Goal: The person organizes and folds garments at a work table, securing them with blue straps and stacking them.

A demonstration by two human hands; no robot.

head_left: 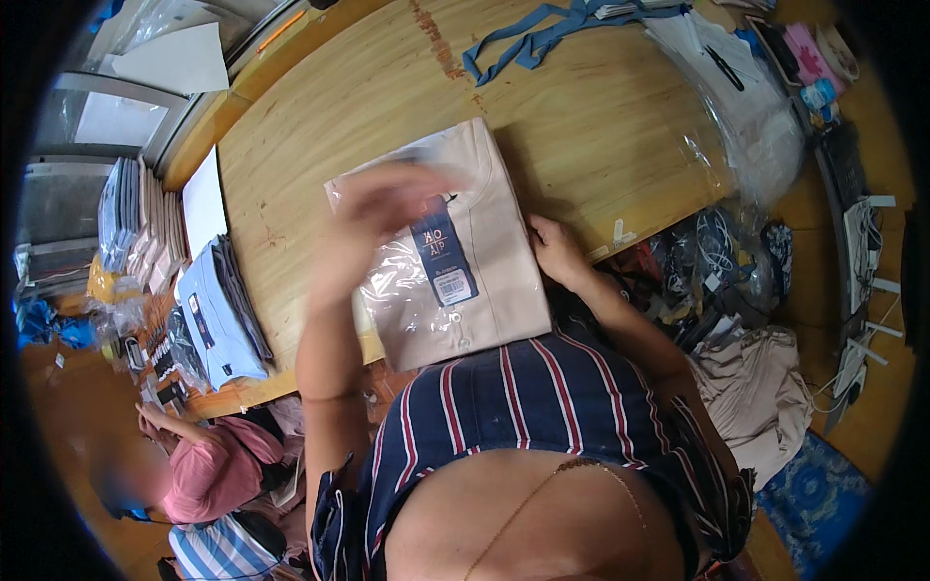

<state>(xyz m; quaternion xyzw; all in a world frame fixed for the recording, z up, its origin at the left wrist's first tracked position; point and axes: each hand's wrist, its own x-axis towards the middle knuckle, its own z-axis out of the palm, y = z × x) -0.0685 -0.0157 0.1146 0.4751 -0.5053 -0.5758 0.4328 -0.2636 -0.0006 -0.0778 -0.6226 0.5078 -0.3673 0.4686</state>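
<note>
A folded beige garment in a clear plastic bag [499,261] lies before me, over the near edge of the wooden table and against my striped clothing. A dark blue hang tag [441,254] shows through the plastic. Over the bag's upper left part, my left hand [402,194] is smeared by motion, so its fingers cannot be read. My right hand [556,250] grips the right edge of the bag, its fingers partly hidden along that side.
The wooden table [320,126] carries blue fabric strips [533,44] at the far side and plastic sheets [727,116] at right. Folded blue garments [215,320] are stacked at left. A person in pink [223,455] sits lower left. Crumpled beige cloth [760,392] lies at right.
</note>
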